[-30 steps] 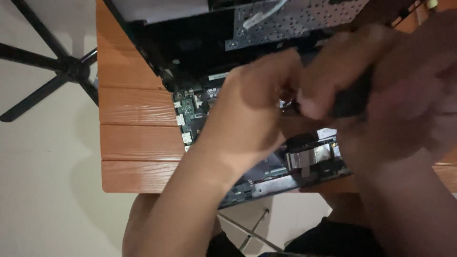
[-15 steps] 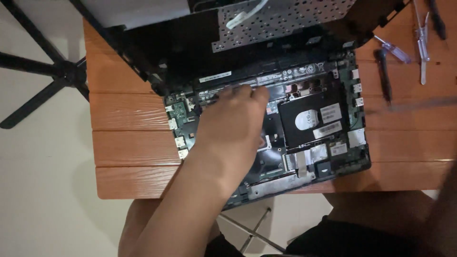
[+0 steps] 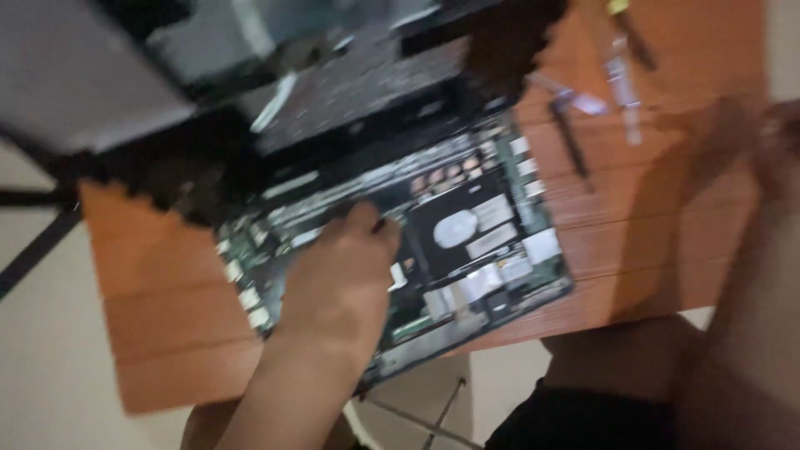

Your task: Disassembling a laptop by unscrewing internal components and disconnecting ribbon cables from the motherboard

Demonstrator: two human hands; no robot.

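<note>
Orange-brown wooden slats make up the table [image 3: 650,225], and an opened laptop [image 3: 392,242] lies across it, its base cover off so the green circuit board and the black drive [image 3: 467,229] with pale labels show. The whole view is blurred by motion, so fine parts cannot be told apart. At the far side, the laptop's dark lid and a perforated grey metal plate [image 3: 350,87] rise over the board and shade its far edge. To the far right, on bare wood, lie several screwdrivers [image 3: 621,83] with pale and dark handles, well apart from both hands. At the left, off the table, the black legs of a chair base [image 3: 37,225] cross the pale floor.

The left hand [image 3: 337,279] reaches in from the near side and rests on the middle of the board, just left of the drive, covering that part of it. Its fingers [image 3: 367,225] are bent down onto the board; whether they pinch anything cannot be told. The right hand [image 3: 779,137] is at the right edge, raised off the laptop and beside the table's right end, too blurred and cut off to tell how its fingers stand. Its forearm crosses the near right corner of the view.
</note>
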